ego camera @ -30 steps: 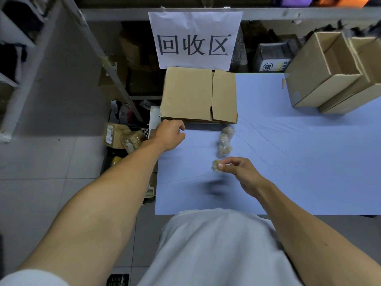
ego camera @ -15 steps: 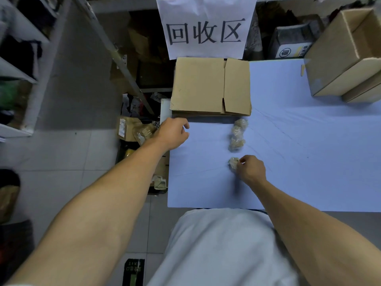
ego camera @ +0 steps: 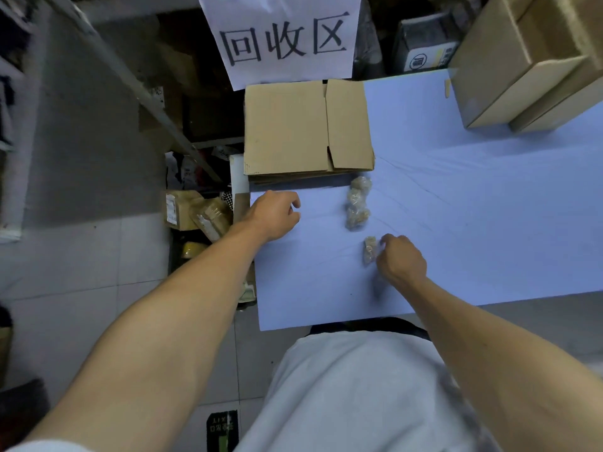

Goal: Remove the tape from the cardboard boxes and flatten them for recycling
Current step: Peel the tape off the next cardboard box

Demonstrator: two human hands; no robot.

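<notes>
Tape wad (ego camera: 369,250) nearer table edge (ego camera: 326,324)

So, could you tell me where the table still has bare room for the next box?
The widest bare patch of table lies right of the tape wads, below the open boxes. A smaller patch lies between the two hands. It is crowded at the far left corner, around the flattened boxes.
</notes>
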